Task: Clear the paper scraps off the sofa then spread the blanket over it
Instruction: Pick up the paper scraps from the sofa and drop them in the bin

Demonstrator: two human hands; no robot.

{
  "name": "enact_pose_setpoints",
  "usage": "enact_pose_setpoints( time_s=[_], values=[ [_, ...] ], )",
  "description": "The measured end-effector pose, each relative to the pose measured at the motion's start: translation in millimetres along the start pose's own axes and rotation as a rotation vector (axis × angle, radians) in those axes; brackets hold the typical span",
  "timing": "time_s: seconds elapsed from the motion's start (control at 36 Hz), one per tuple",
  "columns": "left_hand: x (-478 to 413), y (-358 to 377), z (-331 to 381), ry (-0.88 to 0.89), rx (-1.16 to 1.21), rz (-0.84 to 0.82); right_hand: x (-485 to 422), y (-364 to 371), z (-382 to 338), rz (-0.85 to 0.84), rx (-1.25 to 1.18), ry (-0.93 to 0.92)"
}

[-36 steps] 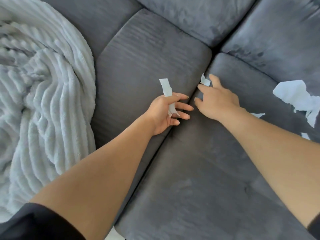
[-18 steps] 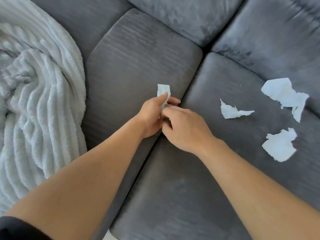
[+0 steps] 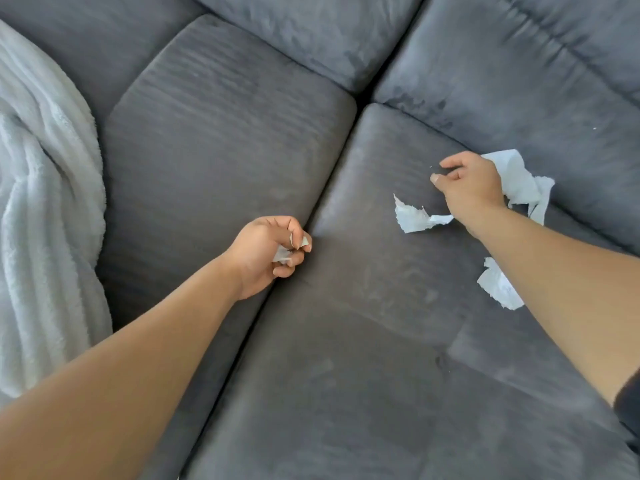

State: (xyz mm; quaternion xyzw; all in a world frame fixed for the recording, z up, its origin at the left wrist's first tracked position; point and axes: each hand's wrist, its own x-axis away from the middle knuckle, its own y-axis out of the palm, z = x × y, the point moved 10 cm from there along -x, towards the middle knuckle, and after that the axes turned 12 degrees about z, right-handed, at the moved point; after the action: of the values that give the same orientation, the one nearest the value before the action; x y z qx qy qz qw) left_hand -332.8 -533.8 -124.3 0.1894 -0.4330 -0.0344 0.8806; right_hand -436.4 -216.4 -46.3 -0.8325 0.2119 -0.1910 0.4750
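Note:
My left hand (image 3: 268, 252) is closed around crumpled white paper scraps (image 3: 284, 251) near the seam between two seat cushions of the dark grey sofa (image 3: 221, 133). My right hand (image 3: 467, 188) hovers over the right cushion with fingers curled and apart, holding nothing. A torn white scrap (image 3: 417, 218) lies just below and left of that hand. A larger scrap (image 3: 519, 183) lies partly behind it. Another scrap (image 3: 498, 289) shows beside my right forearm. The fluffy white blanket (image 3: 45, 216) is bunched on the sofa's left side.
The sofa's back cushions (image 3: 311, 32) run along the top. A dark sleeve edge (image 3: 628, 400) shows on my right arm.
My right hand left the left hand and moved right over the scraps on the right cushion. My left hand closed into a fist around the scraps it holds.

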Motion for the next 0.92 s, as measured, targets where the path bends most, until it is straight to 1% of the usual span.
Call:
enact_pose_setpoints(
  time_s=[0.17,0.31,0.39,0.47,0.53,0.58,0.64,0.72,0.78,0.83,0.89,0.92],
  values=[
    [1,4,2,-0.017,0.041,-0.023,-6,5,-1,0.064,-0.039,-0.014],
    [0,6,0,-0.061,0.046,-0.049,-8,7,-8,0.101,0.032,-0.021],
    [-2,5,-3,-0.090,0.049,0.007,-7,9,-18,0.094,0.127,-0.040],
    [-3,2,-7,-0.079,0.051,0.119,2,17,-26,0.006,0.288,-0.054],
    [-1,6,-13,-0.110,0.072,0.179,14,19,-35,-0.069,0.280,-0.064],
    [4,18,-23,-0.172,0.071,0.203,36,21,-56,-0.120,0.190,-0.130],
    [9,37,-32,-0.224,0.079,0.192,72,21,-83,-0.146,0.122,-0.292],
    [16,75,-34,-0.293,0.245,0.085,140,21,-112,-0.152,0.105,-0.580],
    [18,91,-32,-0.308,0.327,0.050,173,28,-114,-0.165,0.152,-0.707],
    [16,94,-35,-0.276,0.293,0.092,183,31,-109,-0.173,0.153,-0.725],
    [16,90,-41,-0.252,0.243,0.147,171,19,-100,-0.102,0.076,-0.643],
    [16,87,-45,-0.253,0.238,0.165,159,9,-94,-0.036,0.028,-0.587]
  ],
)
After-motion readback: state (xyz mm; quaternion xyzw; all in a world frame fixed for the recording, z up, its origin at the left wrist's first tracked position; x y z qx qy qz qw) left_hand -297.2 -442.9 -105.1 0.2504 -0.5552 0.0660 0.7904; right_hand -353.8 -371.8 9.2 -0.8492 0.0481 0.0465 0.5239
